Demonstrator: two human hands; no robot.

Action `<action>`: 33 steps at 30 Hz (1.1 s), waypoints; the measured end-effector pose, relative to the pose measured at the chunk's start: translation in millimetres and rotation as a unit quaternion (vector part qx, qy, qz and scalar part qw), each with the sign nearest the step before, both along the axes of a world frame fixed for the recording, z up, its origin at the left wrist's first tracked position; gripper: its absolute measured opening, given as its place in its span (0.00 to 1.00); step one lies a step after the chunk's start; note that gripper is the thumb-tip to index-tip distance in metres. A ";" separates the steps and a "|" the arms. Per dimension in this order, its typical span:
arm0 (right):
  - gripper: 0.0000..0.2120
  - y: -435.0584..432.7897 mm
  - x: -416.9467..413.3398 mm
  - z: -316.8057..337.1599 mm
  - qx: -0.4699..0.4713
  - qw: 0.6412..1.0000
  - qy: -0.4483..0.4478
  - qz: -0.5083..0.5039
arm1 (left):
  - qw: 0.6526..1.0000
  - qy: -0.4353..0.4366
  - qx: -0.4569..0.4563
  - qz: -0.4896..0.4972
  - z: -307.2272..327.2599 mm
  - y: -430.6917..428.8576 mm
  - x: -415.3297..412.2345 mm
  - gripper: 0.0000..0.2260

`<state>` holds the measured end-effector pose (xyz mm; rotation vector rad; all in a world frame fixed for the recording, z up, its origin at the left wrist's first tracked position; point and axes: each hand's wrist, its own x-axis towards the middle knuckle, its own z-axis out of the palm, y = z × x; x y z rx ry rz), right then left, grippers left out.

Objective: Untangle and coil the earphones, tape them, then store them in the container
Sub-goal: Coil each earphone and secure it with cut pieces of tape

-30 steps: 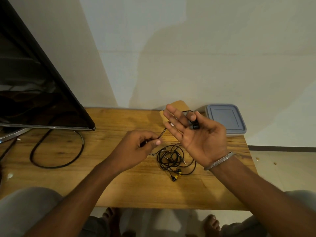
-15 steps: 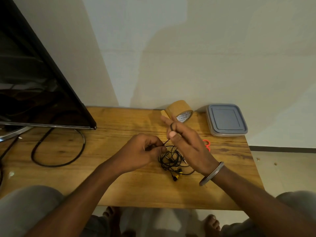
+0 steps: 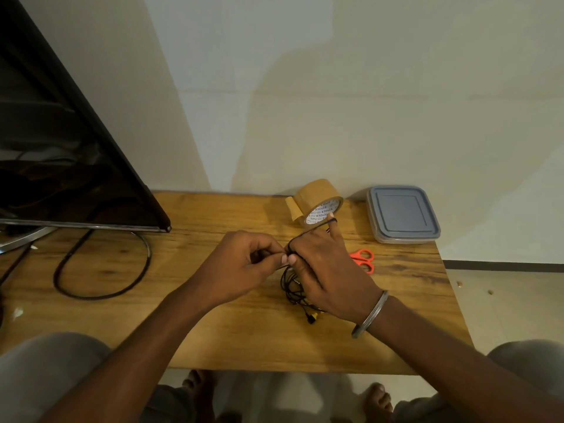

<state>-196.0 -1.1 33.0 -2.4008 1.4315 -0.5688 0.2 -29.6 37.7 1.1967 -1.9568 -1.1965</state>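
Head cam: my L hand [image 3: 244, 264] pinches the earphones [image 3: 294, 291] cord, fingers curled tight. R hand [image 3: 329, 270] has cord looped over a raised finger, thumb clamping it. Loose tangle lies under R palm, trailing toward me, so R's nearer. Lidded container [image 3: 403, 213] sits beyond R.

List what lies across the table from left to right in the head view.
Television → black cable loop → left hand → tape roll → scissors → container. The right hand and the earphones overlap the tape roll and scissors, so they are left out.
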 end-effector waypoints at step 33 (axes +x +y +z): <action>0.10 -4.3 2.8 22.1 0.566 0.508 -0.648 0.035 | 0.986 0.129 0.101 -0.036 6.6 -4.4 -1.2 0.10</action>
